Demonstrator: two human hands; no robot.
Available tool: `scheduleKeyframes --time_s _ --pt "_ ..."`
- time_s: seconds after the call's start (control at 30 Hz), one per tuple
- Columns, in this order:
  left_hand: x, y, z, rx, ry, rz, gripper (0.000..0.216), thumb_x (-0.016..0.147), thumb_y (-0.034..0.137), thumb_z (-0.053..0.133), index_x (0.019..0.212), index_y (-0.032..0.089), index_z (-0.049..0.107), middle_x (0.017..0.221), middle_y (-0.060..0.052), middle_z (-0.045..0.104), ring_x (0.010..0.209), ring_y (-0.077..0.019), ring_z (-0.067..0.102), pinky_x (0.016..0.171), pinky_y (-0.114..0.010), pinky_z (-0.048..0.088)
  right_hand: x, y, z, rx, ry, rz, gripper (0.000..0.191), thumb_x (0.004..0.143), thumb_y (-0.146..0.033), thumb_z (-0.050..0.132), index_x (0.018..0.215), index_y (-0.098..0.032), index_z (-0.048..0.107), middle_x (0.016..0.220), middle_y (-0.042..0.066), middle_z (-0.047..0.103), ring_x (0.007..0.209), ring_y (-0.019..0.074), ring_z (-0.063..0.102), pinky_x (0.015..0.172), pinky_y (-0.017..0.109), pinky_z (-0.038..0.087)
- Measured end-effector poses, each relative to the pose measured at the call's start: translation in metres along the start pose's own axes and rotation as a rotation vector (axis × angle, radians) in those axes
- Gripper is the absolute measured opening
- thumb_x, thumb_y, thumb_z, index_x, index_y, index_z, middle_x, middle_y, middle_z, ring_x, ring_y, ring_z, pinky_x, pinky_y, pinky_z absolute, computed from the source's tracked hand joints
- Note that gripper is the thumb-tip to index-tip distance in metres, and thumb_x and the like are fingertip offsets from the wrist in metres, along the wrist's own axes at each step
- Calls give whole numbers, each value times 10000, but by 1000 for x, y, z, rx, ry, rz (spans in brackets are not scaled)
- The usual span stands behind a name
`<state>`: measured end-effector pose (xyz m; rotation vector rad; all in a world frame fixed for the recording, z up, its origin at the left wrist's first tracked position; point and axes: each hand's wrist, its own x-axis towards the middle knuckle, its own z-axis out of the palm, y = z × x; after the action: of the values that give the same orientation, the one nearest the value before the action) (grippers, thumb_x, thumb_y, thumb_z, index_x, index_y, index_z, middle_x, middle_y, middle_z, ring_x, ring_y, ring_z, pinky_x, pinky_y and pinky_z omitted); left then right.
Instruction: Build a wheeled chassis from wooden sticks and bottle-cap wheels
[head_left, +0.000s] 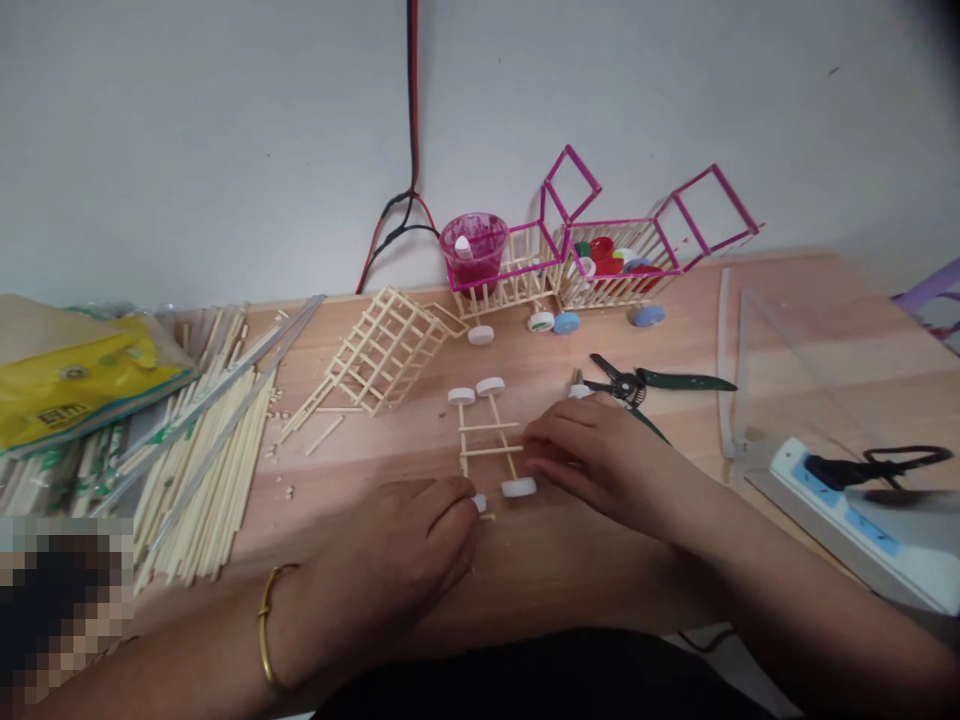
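A small frame of wooden sticks [489, 428] lies on the table between my hands, with white bottle-cap wheels [519, 487] at its corners. My left hand [424, 525] is closed at the near left corner; its fingers partly cover the white cap [480, 503] there. On the other side, my right hand [589, 445] has its bent fingers at the right ends of the cross sticks, and its fingertips are partly hidden. Just behind the right hand lie green-handled pruning shears [622, 382], with a white piece [579, 391] close to their jaws.
A lattice of sticks [390, 350] stands left of the frame. Behind are two pink-edged stick carts [510, 270] [626, 262], one bearing a pink cup [474, 250]. Loose sticks [225, 470] and a yellow bag [82, 380] lie left; a power strip [847, 515] sits right.
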<state>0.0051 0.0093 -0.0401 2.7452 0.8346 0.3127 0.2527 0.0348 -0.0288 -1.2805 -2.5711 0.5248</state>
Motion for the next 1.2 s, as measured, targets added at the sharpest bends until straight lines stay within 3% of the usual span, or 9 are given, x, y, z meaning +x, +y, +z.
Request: scheduleKeyframes --time_s 0.43,0.6,0.77,0.87,0.97,1.1,1.2 --pt "2 5 2 -155 5 -119 154 899 157 419 927 141 570 894 -73 628 813 -178 605 724 -326 523 1 4 6 -22 104 -19 127 888 -276 549 961 -182 594 886 43 646 857 189 584 770 332 381" --pt "3 0 0 -249 139 -171 89 874 143 472 872 160 559 887 -38 637 814 -152 591 743 -290 493 -2 1 -5 18 220 -52 102 899 -257 535 955 -193 591 863 25 657 833 165 596 753 312 390" --pt "7 -6 -4 -387 240 -292 56 819 139 545 785 176 568 764 8 635 686 -105 584 646 -222 461 -15 4 -31 -44 387 147 127 891 -291 539 944 -198 607 844 24 658 746 153 603 709 292 421" --pt "10 -9 -7 -559 252 -425 63 817 198 577 866 184 615 753 14 649 651 -94 599 607 -201 469 -28 8 -42 -112 332 277 190 876 -333 540 1001 -204 606 904 45 656 752 176 613 671 297 440" --pt "12 -10 -11 -725 256 -510 169 817 252 589 964 184 640 798 -4 669 680 -103 613 605 -200 480 -43 11 -41 -199 173 356 249 850 -391 556 1014 -209 603 954 69 650 781 204 620 649 303 446" --pt "14 -12 -17 -859 221 -563 118 817 260 577 856 170 642 685 13 625 605 -91 564 580 -202 458 -56 11 -26 -262 -24 404 320 797 -407 610 1033 -192 595 988 94 634 806 238 622 659 329 454" --pt "16 -13 -20 -914 207 -596 112 813 269 583 825 163 621 639 28 586 581 -86 538 569 -201 441 -56 10 -10 -289 -58 423 329 818 -313 554 1120 -183 565 1066 107 609 795 237 626 690 354 459"
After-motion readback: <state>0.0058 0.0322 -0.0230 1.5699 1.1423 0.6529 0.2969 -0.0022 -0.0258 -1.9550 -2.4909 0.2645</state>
